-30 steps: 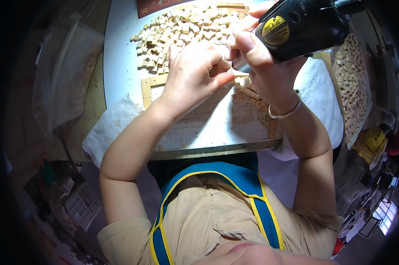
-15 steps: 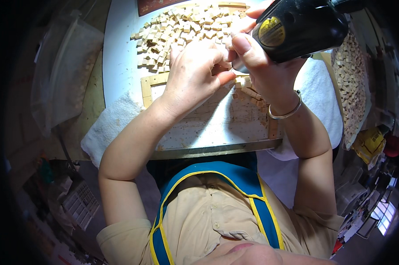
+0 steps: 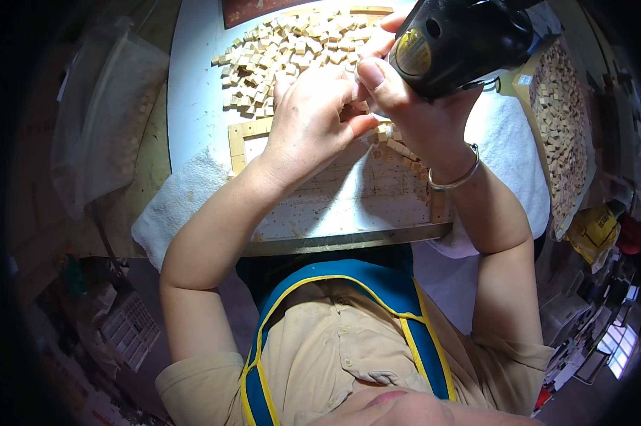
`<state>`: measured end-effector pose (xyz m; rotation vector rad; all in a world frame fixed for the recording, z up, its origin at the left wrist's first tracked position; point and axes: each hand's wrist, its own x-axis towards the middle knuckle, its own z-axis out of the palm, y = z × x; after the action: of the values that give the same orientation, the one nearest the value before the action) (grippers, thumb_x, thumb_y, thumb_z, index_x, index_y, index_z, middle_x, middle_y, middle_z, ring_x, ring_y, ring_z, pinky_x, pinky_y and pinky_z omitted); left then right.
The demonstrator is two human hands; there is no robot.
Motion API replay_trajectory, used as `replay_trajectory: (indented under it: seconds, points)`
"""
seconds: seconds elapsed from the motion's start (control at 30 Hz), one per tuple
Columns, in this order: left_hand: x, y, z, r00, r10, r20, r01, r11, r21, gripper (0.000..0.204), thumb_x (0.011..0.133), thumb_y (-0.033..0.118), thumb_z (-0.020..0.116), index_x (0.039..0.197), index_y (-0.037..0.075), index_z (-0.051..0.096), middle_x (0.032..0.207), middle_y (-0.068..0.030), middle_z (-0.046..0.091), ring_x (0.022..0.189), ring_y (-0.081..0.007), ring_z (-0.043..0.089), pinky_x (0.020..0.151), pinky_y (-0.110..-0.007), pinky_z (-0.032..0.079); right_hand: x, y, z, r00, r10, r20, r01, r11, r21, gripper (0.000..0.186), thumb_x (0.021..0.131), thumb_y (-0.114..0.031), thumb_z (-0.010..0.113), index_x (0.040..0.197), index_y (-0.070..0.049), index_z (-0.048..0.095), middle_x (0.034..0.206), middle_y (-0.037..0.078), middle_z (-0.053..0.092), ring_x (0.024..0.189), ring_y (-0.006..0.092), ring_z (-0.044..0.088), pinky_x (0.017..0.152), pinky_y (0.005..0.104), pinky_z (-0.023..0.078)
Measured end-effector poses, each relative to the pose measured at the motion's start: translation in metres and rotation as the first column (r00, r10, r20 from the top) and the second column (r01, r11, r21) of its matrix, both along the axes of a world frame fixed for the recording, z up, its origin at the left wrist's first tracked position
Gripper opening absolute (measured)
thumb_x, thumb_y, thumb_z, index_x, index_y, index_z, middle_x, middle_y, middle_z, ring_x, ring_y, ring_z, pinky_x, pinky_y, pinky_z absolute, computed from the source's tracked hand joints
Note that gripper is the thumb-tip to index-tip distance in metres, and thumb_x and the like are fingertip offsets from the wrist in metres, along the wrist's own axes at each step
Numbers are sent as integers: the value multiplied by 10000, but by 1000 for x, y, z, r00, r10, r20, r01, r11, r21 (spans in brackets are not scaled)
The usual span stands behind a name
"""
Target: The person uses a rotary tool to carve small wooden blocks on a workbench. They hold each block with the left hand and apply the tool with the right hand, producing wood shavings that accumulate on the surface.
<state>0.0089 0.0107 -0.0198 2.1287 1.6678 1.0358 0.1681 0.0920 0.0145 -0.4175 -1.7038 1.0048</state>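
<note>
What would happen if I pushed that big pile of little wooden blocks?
The blocks would probably slide and tumble apart, since they lie loose. Their flat sides suggest they wouldn't roll far. Small and wooden, each is likely light and stiff.

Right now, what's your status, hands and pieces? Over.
Left hand close to right, its hold hidden. Right hand gripping black cylindrical device, which blocks part of that hand from view. Loose wooden cubes heaped beyond.

Both hands point(image 3: 310, 113) point(image 3: 425, 119) close together
</note>
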Motion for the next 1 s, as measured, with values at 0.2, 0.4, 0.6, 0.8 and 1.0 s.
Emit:
replay_trajectory:
  seconds: [0.2,0.4,0.6,0.8,1.0]
  points:
    - [0,-1,-1,1000,0,17,1,999,-38,262,774,308,865,863,148,678,870,-23,652,920,-234,616,862,-437,369,-1,-3,0,1000,-13,5,13,1000,-23,407,830,0,808,1188,-31,618,993,56,696,874,111,707,806,265,598]
    - [3,-3,11,999,5,53,0,995,-101,205,770,308,857,853,162,739,879,3,656,920,-224,621,854,-414,363,18,-13,-8,931,62,-361,-244,840,-485,690,767,105,680,1382,-24,395,963,71,583,813,180,636,723,368,576]
    - [1,-10,21,978,-207,35,201,970,139,313,713,224,928,911,75,736,770,-64,660,733,-207,653,666,-335,499,5,6,29,895,-253,-367,67,891,-449,568,772,41,705,1293,-14,485,920,86,623,613,199,670,505,308,597]
    - [-44,4,34,999,41,7,-42,997,57,215,817,217,837,994,108,784,765,-13,665,723,-161,619,687,-361,415,5,10,17,901,-253,-353,66,883,-465,497,792,60,709,1242,9,505,888,86,638,611,189,670,542,305,586]
    - [-37,8,24,959,68,-276,-22,986,167,208,784,225,855,957,195,743,949,3,594,954,-195,577,877,-399,286,0,12,14,922,-140,-360,31,955,-294,458,833,113,673,1244,-8,509,860,76,641,663,157,669,563,292,569]
